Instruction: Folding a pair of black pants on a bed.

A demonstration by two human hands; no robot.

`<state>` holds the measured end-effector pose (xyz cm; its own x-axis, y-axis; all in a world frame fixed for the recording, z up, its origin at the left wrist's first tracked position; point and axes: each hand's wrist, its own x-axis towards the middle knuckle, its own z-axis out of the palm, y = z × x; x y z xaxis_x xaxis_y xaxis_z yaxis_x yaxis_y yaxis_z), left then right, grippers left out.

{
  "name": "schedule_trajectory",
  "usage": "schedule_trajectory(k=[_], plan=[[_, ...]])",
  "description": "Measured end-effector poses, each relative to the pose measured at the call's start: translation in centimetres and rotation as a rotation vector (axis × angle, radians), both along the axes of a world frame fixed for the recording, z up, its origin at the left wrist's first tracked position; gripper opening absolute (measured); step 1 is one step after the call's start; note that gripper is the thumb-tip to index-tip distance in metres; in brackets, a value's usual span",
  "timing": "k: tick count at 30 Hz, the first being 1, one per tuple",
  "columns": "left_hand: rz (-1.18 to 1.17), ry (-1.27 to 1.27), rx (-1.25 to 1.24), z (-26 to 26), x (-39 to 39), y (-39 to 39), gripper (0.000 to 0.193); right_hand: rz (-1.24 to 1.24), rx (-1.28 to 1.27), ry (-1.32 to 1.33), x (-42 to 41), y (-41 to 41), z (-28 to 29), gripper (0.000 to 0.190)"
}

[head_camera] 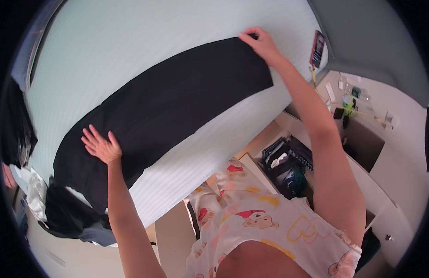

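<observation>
A pair of black trousers (176,90), seemingly folded lengthwise, lies stretched in a curve across a pale ribbed mattress (131,38). My left hand (101,144) rests palm down on the wide upper part of the trousers, fingers spread. At the far right end, my right hand (258,43) has its thumb and fingers closed at the corner of the leg hem. Below my left arm, the trousers meet a heap of dark clothing (68,212) at the mattress edge; where one ends and the other starts is partly hidden.
A phone (317,49) lies at the mattress's right edge by a grey padded headboard (367,38). An open drawer (251,163) with folded clothes stands below. Small items, including a green bottle (348,104), sit on a white bedside surface (402,146). White crumpled fabric (36,194) lies at left.
</observation>
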<state>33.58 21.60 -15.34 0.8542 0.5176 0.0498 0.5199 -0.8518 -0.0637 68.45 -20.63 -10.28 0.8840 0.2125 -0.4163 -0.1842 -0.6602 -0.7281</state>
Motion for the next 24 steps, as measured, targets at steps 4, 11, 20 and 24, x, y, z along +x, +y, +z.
schedule_trajectory(k=[4, 11, 20, 24], plan=[[-0.035, -0.027, 0.053, 0.3, 0.0, 0.0, 0.065, -0.335, -0.126, -0.016, -1.8, -1.5, -0.9, 0.075], [-0.030, -0.013, 0.055, -0.1, -0.1, 0.0, 0.070, -0.105, -0.379, -0.289, -6.4, -1.2, -1.1, 0.038], [-0.022, -0.017, 0.034, -0.3, 0.0, 0.0, 0.074, 0.082, -0.634, -0.662, -6.6, -3.7, -5.0, 0.034], [-0.016, -0.052, 0.016, -0.5, -0.2, 0.0, 0.071, 0.047, -0.699, -0.555, -6.6, -3.3, -4.4, 0.035]])
